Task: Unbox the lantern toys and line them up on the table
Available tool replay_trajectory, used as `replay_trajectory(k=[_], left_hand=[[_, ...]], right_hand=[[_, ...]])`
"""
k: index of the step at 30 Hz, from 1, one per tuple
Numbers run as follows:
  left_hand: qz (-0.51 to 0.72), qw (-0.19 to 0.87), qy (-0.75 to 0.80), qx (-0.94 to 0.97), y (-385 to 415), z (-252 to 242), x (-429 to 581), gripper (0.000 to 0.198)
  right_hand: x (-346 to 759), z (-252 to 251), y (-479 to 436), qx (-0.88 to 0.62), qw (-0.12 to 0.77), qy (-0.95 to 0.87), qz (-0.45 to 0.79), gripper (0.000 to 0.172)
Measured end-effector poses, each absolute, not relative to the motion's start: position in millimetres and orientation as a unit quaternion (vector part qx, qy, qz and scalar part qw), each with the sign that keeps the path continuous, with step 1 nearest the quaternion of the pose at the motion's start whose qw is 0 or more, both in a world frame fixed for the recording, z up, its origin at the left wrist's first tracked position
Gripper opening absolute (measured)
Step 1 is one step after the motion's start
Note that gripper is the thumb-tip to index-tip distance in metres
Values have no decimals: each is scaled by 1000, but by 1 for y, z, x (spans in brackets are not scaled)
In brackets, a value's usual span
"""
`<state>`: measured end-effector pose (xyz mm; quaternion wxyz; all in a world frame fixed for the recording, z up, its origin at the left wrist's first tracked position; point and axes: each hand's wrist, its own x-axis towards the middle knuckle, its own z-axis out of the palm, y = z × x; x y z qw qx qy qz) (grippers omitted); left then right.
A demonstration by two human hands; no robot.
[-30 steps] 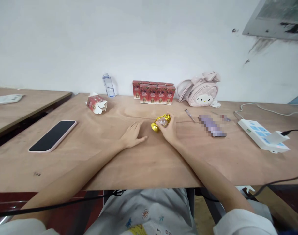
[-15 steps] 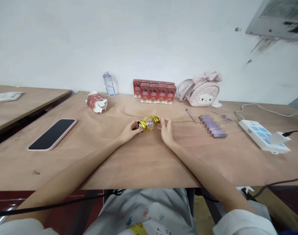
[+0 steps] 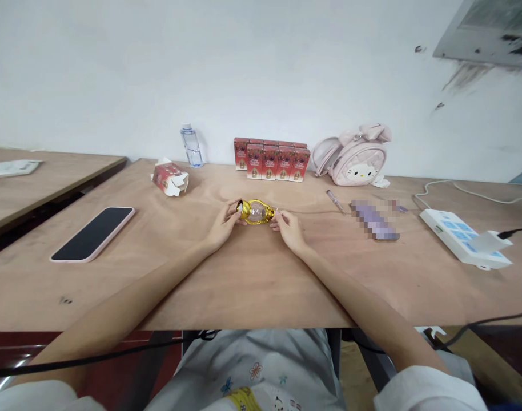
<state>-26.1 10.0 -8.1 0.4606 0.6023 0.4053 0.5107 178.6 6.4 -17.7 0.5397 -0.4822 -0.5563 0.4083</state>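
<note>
A small gold lantern with a clear glass body [image 3: 256,211] lies on its side between both hands, just above the wooden table [image 3: 261,285]. My left hand [image 3: 224,224] grips its left end with closed fingers. My right hand [image 3: 288,227] pinches its right end with the fingertips. Behind it, a row of red boxes [image 3: 270,159] stands against the wall. An opened red box [image 3: 169,177] lies on its side at the back left.
A black phone in a pink case [image 3: 93,234] lies on the left. A water bottle [image 3: 191,146], a pink bag [image 3: 352,162], a screwdriver [image 3: 334,201] and a white power strip [image 3: 464,244] with cables sit along the back and right. A second table [image 3: 38,182] adjoins the left.
The lantern went from my right hand alone to being held by both hands. It has shifted left and now lies sideways. My left hand has risen off the table to grip it.
</note>
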Motion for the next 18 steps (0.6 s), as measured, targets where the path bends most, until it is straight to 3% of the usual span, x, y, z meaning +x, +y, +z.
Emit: replay_trajectory(k=[9, 18], left_hand=[[518, 489, 415, 565, 15, -8, -26, 48], [504, 427, 409, 629, 8, -14, -23, 52]], right_hand=[[179, -16, 2, -498, 508, -597, 372, 36], [178, -6, -9, -476, 491, -661, 308, 36]])
